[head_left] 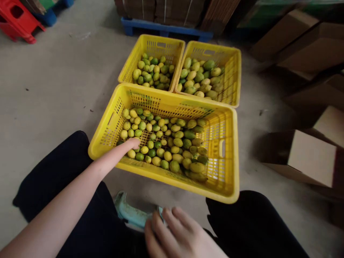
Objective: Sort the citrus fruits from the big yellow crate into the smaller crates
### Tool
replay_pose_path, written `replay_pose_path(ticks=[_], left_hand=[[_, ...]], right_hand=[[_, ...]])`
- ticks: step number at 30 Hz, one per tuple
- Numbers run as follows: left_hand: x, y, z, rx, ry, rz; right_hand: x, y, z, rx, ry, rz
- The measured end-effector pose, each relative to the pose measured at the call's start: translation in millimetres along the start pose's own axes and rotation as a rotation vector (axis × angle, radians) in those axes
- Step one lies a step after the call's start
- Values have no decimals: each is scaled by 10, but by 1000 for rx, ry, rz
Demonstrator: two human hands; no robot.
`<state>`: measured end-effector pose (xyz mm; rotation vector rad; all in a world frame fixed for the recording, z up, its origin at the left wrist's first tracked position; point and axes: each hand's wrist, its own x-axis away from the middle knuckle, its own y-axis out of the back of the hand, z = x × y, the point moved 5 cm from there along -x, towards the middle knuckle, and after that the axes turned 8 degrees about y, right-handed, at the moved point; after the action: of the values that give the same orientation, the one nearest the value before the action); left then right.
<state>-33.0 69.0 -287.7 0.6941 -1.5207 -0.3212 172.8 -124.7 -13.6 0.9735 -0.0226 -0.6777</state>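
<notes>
A large yellow plastic crate (161, 175) sits on the floor between my knees, holding many green and yellow lemons (177, 142). My left hand (133, 143) reaches over its near left side and down among the lemons. Its fingers are mostly hidden, so I cannot see whether they grip one. In front of my lap, outside the crate, my right hand (177, 234) is slightly blurred, with its fingers loosely bent and apart. I see nothing held in it. Inside the crate, smaller round lemons lie to the left and larger, longer ones to the right.
Two more yellow crates, one at the back left (122, 73) and one at the back right (236, 77), hold lemons too. Behind them is a blue pallet (166, 28) with stacked cardboard. Cardboard boxes (311, 157) stand at right; a red stool (20, 19) is far left.
</notes>
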Motion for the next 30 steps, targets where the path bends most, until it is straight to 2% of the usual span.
replay_pose_path(ticks=[2, 4, 7, 11, 15, 18, 20, 22, 24, 25, 27, 28, 30], left_hand=[[-81, -140, -100, -10, -38, 29], [-140, -272, -205, -18, -71, 46], [-172, -426, -334, -36, -94, 47], [-130, -456, -410, -70, -100, 43], [0, -230, -484, -93, -87, 69], [300, 43, -708, -73, -127, 67], [635, 199, -966, 35, -259, 147], [1028, 325, -1242, 264, -476, 330], [1326, 442, -1392, 449, -644, 455], [1398, 480, -1403, 492, -700, 476], [1348, 483, -1307, 463, -734, 423], [1233, 450, -1208, 384, -705, 345], [889, 344, -944, 128, -538, 121]], right_hand=[[-125, -106, -308, 278, 96, 162], [-112, -171, -657, 413, 45, 242], [42, -140, -1056, 523, -74, 267], [183, 56, -1326, 610, -206, 258], [140, 161, -1405, 602, -282, 245], [41, 121, -1388, 533, -308, 191], [-20, 99, -1358, 470, -326, 91], [-53, 116, -1321, 399, -347, -33], [-51, 174, -1281, 356, -370, -119], [-40, 215, -1259, 357, -380, -142], [-5, 314, -1220, 412, -396, -156], [16, 363, -1208, 459, -403, -147], [59, 441, -1207, 556, -413, -108]])
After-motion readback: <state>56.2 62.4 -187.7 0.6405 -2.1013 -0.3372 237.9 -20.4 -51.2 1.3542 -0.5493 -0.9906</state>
